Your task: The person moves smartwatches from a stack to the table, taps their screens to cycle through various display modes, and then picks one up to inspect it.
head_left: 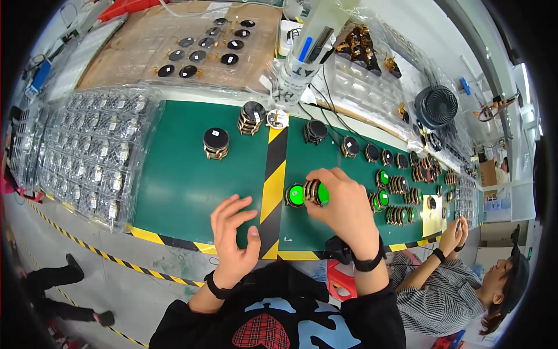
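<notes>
My right hand (339, 199) is closed around a short stack of round watch cases (314, 192), tipped on its side, with a lit green face at its right end. Just left of it lies another watch case (296, 195) with a green face and a small white label. My left hand (235, 235) hovers with fingers spread over the green mat, left of the striped tape, holding nothing. Beyond it stand two upright stacks of black-faced watch cases, a shorter stack (216, 143) and a taller stack (252, 118). A white round piece (277, 120) sits beside the taller one.
Clear plastic trays (93, 157) of small parts line the left. Yellow-black tape (272, 186) divides the mat. More watch cases (397, 215) stand in rows at right, near a co-worker's hands (454, 235). A pen holder (290, 81), a black fan (437, 106) and cables are behind.
</notes>
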{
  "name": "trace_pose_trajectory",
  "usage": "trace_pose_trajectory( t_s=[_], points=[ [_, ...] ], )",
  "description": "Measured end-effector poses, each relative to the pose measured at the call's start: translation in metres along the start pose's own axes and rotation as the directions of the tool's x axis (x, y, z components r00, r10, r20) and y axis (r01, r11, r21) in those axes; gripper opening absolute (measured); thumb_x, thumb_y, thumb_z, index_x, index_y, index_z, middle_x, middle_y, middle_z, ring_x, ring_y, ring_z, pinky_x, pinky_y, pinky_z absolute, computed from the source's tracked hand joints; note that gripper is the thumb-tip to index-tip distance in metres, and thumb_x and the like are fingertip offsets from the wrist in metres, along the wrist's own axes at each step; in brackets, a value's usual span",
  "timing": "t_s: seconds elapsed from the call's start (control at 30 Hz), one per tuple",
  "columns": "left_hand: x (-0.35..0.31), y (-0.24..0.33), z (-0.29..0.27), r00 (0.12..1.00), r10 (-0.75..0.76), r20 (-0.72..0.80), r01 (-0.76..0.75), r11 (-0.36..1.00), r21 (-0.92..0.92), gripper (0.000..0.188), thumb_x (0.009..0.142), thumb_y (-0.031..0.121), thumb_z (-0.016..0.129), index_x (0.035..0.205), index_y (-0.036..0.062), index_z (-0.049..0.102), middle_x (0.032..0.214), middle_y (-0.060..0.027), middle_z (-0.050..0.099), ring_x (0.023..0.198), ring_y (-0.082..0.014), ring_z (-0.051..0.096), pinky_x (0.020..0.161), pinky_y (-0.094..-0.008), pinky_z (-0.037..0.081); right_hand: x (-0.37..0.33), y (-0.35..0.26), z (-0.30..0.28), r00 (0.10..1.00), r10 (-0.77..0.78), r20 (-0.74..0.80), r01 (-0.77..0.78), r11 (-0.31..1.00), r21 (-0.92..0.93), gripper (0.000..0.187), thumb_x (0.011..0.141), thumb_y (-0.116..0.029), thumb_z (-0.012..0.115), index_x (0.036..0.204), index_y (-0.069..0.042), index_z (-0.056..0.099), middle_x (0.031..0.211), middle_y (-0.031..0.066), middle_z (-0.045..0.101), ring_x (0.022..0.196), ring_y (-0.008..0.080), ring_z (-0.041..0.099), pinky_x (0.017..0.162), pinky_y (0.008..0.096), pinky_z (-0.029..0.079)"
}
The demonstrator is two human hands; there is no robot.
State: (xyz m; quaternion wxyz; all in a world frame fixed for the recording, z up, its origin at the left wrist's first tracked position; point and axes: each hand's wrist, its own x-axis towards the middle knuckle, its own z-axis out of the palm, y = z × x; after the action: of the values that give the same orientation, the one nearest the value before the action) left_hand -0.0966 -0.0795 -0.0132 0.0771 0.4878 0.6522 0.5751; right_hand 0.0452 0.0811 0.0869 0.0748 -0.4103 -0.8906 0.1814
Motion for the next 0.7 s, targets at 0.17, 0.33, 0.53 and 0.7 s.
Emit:
trace_pose_trajectory(
  t_s=[0.17, 0.33, 0.53, 0.7],
  points=[
    [0.004, -0.001, 0.003, 0.998, -0.027, -0.051, 0.027, 1.000, -0.005, 0.029, 0.084, 0.001, 0.059, 0.112, 0.0041, 0.062, 0.129, -0.0140, 0.063, 0.128, -0.0376, 0.052, 0.109, -0.0477, 0.038, 0.014, 0.005, 0.008, 0.992, -0.107, 0.063, 0.107, 0.994, -0.003, 0.038, 0.072, -0.013, 0.078, 0.108, -0.010, 0.067, 0.098, 0.0145, 0.067, 0.080, 0.0370, 0.068, 0.070, 0.0447, 0.056],
    [0.000, -0.003, 0.003, 0.999, -0.024, -0.040, 0.023, 1.000, -0.015, 0.024, 0.091, 0.003, 0.057, 0.115, 0.0021, 0.059, 0.130, -0.0156, 0.062, 0.131, -0.0360, 0.050, 0.112, -0.0468, 0.037, 0.013, -0.013, 0.028, 0.991, -0.081, 0.109, 0.091, 0.991, -0.094, 0.033, 0.072, -0.011, 0.077, 0.103, -0.008, 0.065, 0.094, 0.0178, 0.064, 0.076, 0.0393, 0.068, 0.066, 0.0464, 0.057],
    [-0.001, -0.005, 0.004, 1.000, -0.014, -0.006, 0.013, 0.999, -0.033, 0.024, 0.092, 0.004, 0.057, 0.116, 0.0016, 0.059, 0.131, -0.0163, 0.061, 0.131, -0.0356, 0.049, 0.113, -0.0466, 0.036, 0.013, -0.007, 0.044, 0.994, -0.083, 0.066, 0.091, 0.987, -0.133, 0.029, 0.071, -0.008, 0.076, 0.098, -0.006, 0.064, 0.093, 0.0197, 0.062, 0.072, 0.0402, 0.069, 0.061, 0.0460, 0.057],
    [-0.004, -0.004, 0.007, 0.999, -0.032, -0.035, 0.029, 0.997, -0.070, 0.029, 0.085, -0.002, 0.056, 0.113, 0.0031, 0.060, 0.129, -0.0159, 0.062, 0.128, -0.0376, 0.051, 0.111, -0.0480, 0.038, 0.008, 0.003, 0.048, 0.996, -0.086, 0.020, 0.088, 0.984, -0.156, 0.029, 0.071, -0.005, 0.075, 0.098, -0.003, 0.064, 0.094, 0.0193, 0.063, 0.070, 0.0380, 0.069, 0.060, 0.0442, 0.058]
  ],
)
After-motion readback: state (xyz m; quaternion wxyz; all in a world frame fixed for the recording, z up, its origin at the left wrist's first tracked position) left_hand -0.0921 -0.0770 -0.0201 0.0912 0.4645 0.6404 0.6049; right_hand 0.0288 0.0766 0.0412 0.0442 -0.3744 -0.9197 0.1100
